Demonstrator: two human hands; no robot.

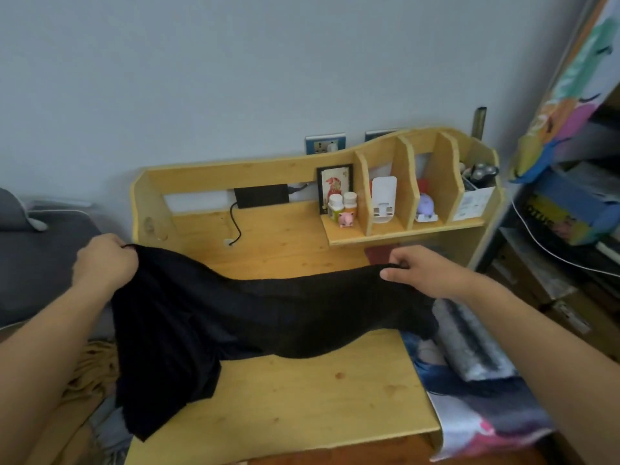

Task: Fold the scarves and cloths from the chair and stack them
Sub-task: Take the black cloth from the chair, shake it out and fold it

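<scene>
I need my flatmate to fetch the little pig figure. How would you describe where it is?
Look at the wooden desk against the wall, then its raised shelf on the right. At the shelf's left end, before two white-capped bottles, stands the pig figure: the only pink thing there, and the smallest.

Black scarf (255, 313) between both hands (104, 260)
</scene>
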